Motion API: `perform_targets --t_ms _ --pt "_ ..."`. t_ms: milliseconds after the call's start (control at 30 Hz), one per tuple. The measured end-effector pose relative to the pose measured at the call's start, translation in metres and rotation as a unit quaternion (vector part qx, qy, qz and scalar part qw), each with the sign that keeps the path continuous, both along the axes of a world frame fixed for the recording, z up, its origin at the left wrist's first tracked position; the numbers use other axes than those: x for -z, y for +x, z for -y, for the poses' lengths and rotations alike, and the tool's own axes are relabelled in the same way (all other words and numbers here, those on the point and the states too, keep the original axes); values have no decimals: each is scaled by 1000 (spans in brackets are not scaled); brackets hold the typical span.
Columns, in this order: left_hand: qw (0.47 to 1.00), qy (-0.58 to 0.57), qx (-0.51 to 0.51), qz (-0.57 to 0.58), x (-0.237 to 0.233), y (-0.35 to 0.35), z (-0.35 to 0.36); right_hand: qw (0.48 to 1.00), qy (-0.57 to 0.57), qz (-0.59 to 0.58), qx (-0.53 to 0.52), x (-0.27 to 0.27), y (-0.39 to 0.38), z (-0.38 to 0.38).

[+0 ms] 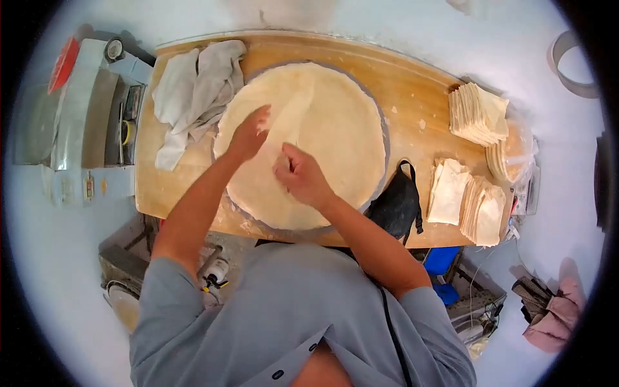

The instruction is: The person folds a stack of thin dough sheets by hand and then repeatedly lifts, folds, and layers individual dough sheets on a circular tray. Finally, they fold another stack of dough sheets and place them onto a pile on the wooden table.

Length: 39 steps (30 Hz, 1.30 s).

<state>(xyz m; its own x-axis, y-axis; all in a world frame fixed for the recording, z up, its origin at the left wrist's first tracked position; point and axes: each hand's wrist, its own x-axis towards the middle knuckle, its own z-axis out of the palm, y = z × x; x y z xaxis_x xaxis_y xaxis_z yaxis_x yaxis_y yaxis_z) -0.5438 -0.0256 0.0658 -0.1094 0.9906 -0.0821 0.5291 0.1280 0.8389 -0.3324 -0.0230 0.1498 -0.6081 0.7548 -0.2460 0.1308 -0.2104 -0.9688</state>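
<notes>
Right now I have both hands on the big round dough sheet (342, 122), which lies flat and whole on a grey disc (386, 138) at the middle of the wooden counter (412, 87). My left hand (248, 137) rests near its far-left edge with fingers spread loosely, tips on the sheet. My right hand (302, 177) sits nearer the centre with fingers curled narrow; whether they pinch a layer, I cannot tell. By my reading, a fair share is done: folded stacks sit far right (478, 113) and near right (482, 211). This sheet is unfolded. A crumpled cloth (193, 90) lies far left.
</notes>
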Motion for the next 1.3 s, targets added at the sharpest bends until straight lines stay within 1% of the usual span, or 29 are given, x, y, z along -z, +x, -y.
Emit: perform_targets --t_ms 67,100,167,200,267,300,367,400,433,500,533,567,633,667,733,767,833,867,933,967,1000,1033,1067,1100,1133,1167,1200,1233,1300 --pt "979 62 96 -167 -15 -13 -33 996 33 -21 -80 -10 1 15" --pt "980 61 97 -164 -26 -19 -46 996 31 -18 -79 -14 2 20" --pt "927 87 248 -268 -49 -26 -65 989 28 3 -148 -27 7 30" --pt "928 87 250 -264 -59 -27 -69 983 4 32 -181 -43 9 30" --pt "831 124 359 -406 -71 -27 -74 979 5 9 -203 -47 11 40" --pt "832 125 359 -404 -70 -27 -78 973 9 -17 -228 -49 11 44" --pt "795 118 440 -401 -69 -27 -86 970 -5 -27 -240 -49 10 51" --pt "812 122 441 -362 -75 -26 -88 968 7 -39 -248 -51 11 53" --pt "813 120 440 -363 -74 -18 -88 965 18 -52 -256 -52 10 57" --pt "875 -8 415 -250 -63 -5 -85 963 27 -67 -261 -56 8 63" --pt "881 62 439 -166 -50 -2 -80 958 35 -78 -273 -57 7 68" --pt "850 77 475 -214 -35 6 -72 954 43 -88 -284 -59 6 72" --pt "744 -84 578 -323 -44 31 -62 945 65 -115 -298 -61 5 78" --pt "745 -85 578 -322 -45 31 -54 941 78 -133 -302 -62 5 83" --pt "693 -200 588 -367 -48 24 -37 935 90 -151 -307 -67 11 89" --pt "693 -200 587 -368 -53 18 -31 930 84 -151 -325 -71 15 90" --pt "709 -341 515 -340 -80 5 -18 923 78 -155 -343 -80 23 92" --pt "709 -342 513 -343 -89 -4 -11 924 70 -157 -342 -84 26 92" --pt "780 -331 473 -242 -105 -25 5 922 67 -162 -344 -93 34 91" --pt "782 -331 468 -245 -114 -35 13 927 39 -140 -347 -98 38 89" --pt "798 -285 470 -248 -123 -45 22 929 11 -116 -350 -101 41 86" --pt "811 -240 471 -249 -137 -47 30 926 15 -119 -357 -100 43 85" --pt "817 -276 443 -245 -151 -47 39 934 42 -135 -328 -96 45 83" --pt "821 -276 434 -249 -152 -51 46 940 70 -153 -298 -92 46 79" --pt "834 -265 394 -283 -151 -58 56 939 111 -134 -296 -91 47 76" --pt "843 -254 354 -315 -152 -65 67 935 114 -139 -305 -95 50 73" --pt "871 -211 306 -320 -168 -65 79 943 28 -129 -305 -104 53 70" --pt "873 -213 295 -324 -178 -73 86 944 -58 -116 -303 -113 57 66" --pt "945 -147 177 -232 -196 -89 99 938 -80 -138 -307 -121 62 59"
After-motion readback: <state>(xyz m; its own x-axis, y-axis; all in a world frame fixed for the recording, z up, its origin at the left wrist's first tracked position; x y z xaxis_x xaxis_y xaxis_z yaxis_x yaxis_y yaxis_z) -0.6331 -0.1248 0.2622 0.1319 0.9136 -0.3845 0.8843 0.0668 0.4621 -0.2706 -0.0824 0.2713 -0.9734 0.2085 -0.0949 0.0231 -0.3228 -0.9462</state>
